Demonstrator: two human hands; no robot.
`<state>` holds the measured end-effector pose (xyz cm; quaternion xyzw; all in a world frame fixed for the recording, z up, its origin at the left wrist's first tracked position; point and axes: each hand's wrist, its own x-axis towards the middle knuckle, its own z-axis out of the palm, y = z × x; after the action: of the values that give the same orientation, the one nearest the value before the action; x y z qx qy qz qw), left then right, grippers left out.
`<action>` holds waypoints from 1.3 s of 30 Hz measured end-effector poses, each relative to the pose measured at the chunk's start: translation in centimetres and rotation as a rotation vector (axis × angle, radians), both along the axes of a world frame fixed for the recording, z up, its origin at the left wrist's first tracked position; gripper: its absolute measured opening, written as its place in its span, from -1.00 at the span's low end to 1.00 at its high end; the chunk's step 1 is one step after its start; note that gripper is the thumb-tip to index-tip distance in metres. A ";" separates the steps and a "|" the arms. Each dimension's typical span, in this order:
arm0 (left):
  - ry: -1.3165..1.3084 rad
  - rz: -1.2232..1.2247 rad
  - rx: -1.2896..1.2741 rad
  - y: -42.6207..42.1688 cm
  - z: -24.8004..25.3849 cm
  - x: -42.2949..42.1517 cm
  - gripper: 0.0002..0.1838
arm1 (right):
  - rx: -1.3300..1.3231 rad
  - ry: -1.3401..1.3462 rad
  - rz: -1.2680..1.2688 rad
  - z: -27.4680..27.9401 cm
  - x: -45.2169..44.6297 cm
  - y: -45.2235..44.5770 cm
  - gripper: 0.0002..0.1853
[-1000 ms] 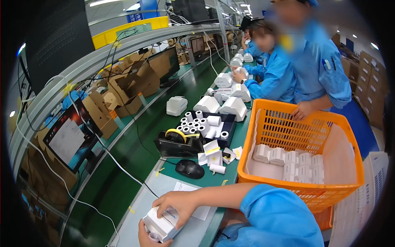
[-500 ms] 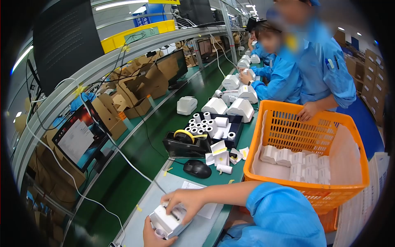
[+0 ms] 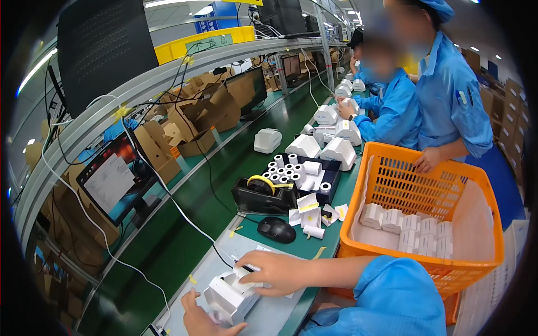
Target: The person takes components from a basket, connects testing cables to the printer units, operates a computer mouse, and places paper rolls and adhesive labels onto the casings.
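Observation:
A white thermal receipt printer (image 3: 232, 297) stands on the pale mat (image 3: 202, 280) in front of me. My right hand (image 3: 274, 273) reaches over its far side, with bent fingers gripping the back edge beside the end of a cable (image 3: 193, 225). Whether that cable is plugged in is hidden by the fingers. At the near side, my left hand (image 3: 204, 322) has its thumb and fingers spread around the printer's corner. A small, blurred, roll-like piece (image 3: 215, 317) shows between the left hand and the printer.
An orange basket (image 3: 417, 259) with several white printers stands at right, a co-worker's hand (image 3: 428, 160) on its rim. A mouse (image 3: 276, 229), tape dispenser (image 3: 263, 196) and box of paper rolls (image 3: 335, 173) lie beyond the mat. A monitor (image 3: 117, 176) stands left.
My left hand has loosened from the printer's near side and its fingers have spread. The right hand has shifted toward the printer's back, by the cable end. The whole view has moved slightly.

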<state>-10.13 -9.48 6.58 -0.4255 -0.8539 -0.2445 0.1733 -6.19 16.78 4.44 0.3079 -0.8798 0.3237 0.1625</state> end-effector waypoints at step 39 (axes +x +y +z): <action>0.013 -0.074 0.031 3.3 0.3 -3.7 -0.76 | -0.156 -0.292 0.086 1.4 -4.8 -0.4 -0.66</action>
<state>-13.84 -6.13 6.91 -0.4557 -0.8326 -0.2611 0.1761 -11.00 16.34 5.87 0.2814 -0.8524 0.4388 0.0424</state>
